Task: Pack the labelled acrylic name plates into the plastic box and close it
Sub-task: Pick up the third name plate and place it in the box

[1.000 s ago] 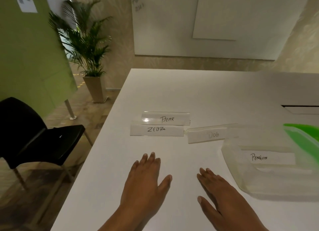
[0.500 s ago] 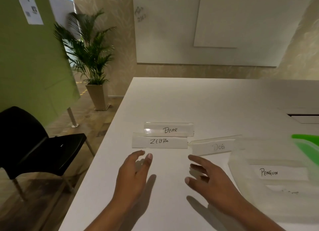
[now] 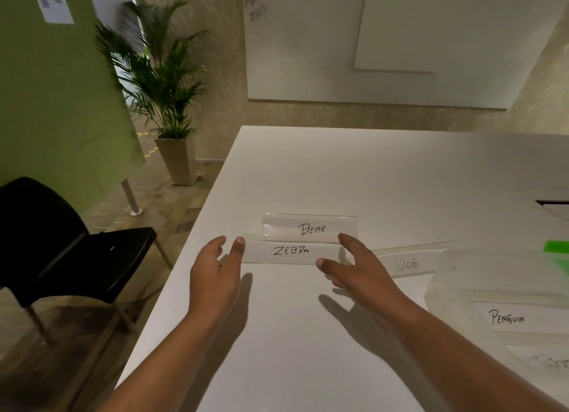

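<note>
So 4 readable labels here, all handwritten in black caps. "ZEBRA" plate (image 3: 291,251) sits in the middle of the frame on the white table (image 3: 338,171), long axis running left-right, text facing the camera. "BEAR" plate (image 3: 311,228) is just behind it, parallel, same way round. "DOG" plate (image 3: 406,263) is right of those, tilted a bit up toward the right. "PENGUIN" plate (image 3: 508,317) lies flat inside the clear plastic box (image 3: 446,276) at the right edge, with a green lid (image 3: 555,247) poking in behind it.

Left hand (image 3: 215,273) is at ZEBRA's left end, fingers loosely spread, thumb tip right at the plate. Right hand (image 3: 360,270) is at its right end, fingers fanned wide. Neither has a grip on anything; can't tell if they're touching it.
</note>
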The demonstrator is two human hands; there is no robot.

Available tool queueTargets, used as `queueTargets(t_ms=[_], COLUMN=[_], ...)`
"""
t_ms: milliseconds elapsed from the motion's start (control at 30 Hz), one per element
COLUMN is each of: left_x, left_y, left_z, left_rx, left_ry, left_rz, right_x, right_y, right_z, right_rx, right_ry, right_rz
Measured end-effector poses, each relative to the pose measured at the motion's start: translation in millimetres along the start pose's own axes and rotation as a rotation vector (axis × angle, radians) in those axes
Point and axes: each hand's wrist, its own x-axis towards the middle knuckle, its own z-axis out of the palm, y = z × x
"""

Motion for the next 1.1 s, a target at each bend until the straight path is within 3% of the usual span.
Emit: queueTargets(t_ms=[567,1100], left_x=[4.5,7.8], left_y=[-9.7,-9.1], left_z=[7.9,14.7], left_rx=[-0.007,-0.037], left_ry=[-0.028,-0.103], left_rz=[-0.005,-0.013], right_x=[10.7,12.4], right_y=[1.3,-23.1], right_z=[5.1,3.0], right_rx=[-0.045,-0.01], right_ry=[0.067,0.026], right_rz=[0.039,0.099])
